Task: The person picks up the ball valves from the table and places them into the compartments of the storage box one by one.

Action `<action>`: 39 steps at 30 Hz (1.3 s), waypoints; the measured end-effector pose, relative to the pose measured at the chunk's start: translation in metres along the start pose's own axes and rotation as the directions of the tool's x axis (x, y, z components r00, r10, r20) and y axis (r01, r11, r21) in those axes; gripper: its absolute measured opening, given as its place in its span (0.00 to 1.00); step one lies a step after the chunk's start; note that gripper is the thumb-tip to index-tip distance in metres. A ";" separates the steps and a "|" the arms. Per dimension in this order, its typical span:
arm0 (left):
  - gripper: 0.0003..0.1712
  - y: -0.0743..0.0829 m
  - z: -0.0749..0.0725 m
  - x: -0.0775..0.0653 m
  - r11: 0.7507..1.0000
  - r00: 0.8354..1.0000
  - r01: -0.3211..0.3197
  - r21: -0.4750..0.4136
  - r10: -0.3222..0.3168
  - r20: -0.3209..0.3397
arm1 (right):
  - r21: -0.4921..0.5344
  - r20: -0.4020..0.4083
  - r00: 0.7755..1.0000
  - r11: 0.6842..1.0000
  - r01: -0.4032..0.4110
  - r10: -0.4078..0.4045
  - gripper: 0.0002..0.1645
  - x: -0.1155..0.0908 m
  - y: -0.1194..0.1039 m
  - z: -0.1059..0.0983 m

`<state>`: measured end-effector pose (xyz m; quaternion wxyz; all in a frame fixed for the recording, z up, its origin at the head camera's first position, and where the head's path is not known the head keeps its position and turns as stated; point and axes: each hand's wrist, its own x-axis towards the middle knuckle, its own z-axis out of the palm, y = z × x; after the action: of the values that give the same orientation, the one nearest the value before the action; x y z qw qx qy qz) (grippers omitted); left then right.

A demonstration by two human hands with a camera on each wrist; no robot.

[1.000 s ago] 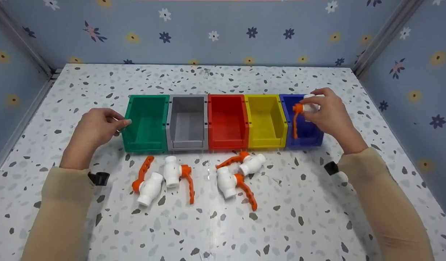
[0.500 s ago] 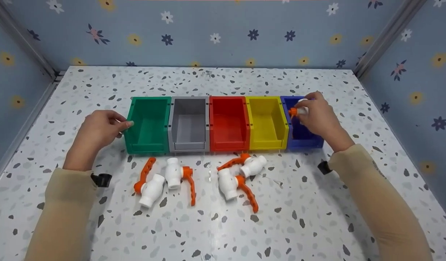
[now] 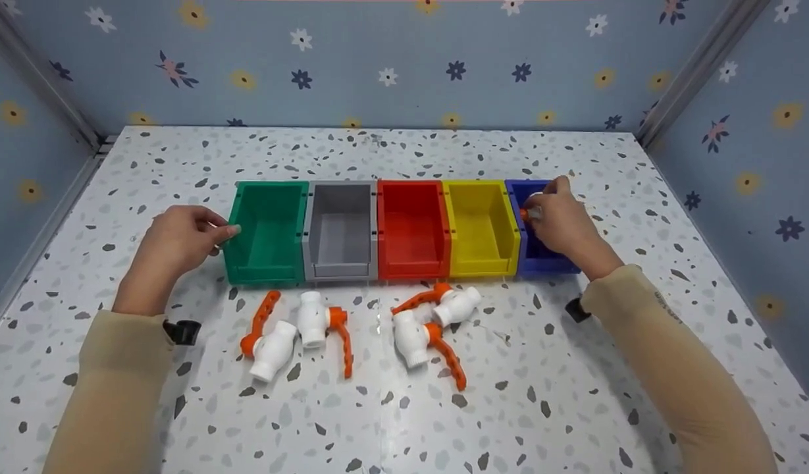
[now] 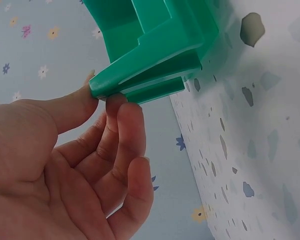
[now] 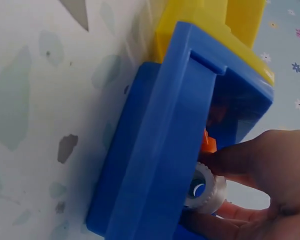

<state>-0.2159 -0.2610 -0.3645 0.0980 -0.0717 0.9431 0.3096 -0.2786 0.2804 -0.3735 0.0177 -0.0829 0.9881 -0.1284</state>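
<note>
My left hand (image 3: pixel 180 240) pinches the left rim of the green bin (image 3: pixel 267 227) between thumb and fingers; the left wrist view shows the thumb on top of the green edge (image 4: pixel 140 62). At the row's other end, my right hand (image 3: pixel 565 220) reaches into the blue bin (image 3: pixel 548 263). It grips a white ball valve (image 5: pixel 210 187) with an orange handle (image 5: pixel 208 144), which is low inside the bin and partly hidden by the fingers and the blue wall. In the right wrist view the valve's round open end shows between thumb and fingers.
Grey (image 3: pixel 340 230), red (image 3: pixel 414 230) and yellow (image 3: pixel 481 227) bins stand joined between the green and blue ones. Several white valves with orange handles lie in front, including a left one (image 3: pixel 274 352) and a right one (image 3: pixel 412 339). Patterned walls (image 3: pixel 404 66) enclose the table.
My right hand has lowered the valve deeper into the blue bin and moved slightly left. The left hand keeps its hold on the green bin.
</note>
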 end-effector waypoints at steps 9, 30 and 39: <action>0.33 0.000 0.001 -0.001 1.000 1.000 0.005 0.002 -0.005 -0.004 | -0.019 0.077 0.996 0.999 -0.036 0.037 0.17 0.008 0.000 0.012; 0.33 -0.001 0.002 0.000 1.000 1.000 0.005 -0.010 -0.005 0.002 | -0.019 0.058 0.994 0.996 -0.087 0.088 0.21 -0.005 -0.012 -0.001; 0.31 0.001 0.001 -0.002 1.000 1.000 -0.012 -0.008 0.012 -0.011 | 0.005 -0.096 0.995 1.000 -0.007 0.008 0.14 -0.025 -0.027 -0.019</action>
<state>-0.2139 -0.2594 -0.3646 0.0908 -0.0683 0.9428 0.3133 -0.2502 0.2633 -0.3481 -0.0290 -0.0729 0.9878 -0.1347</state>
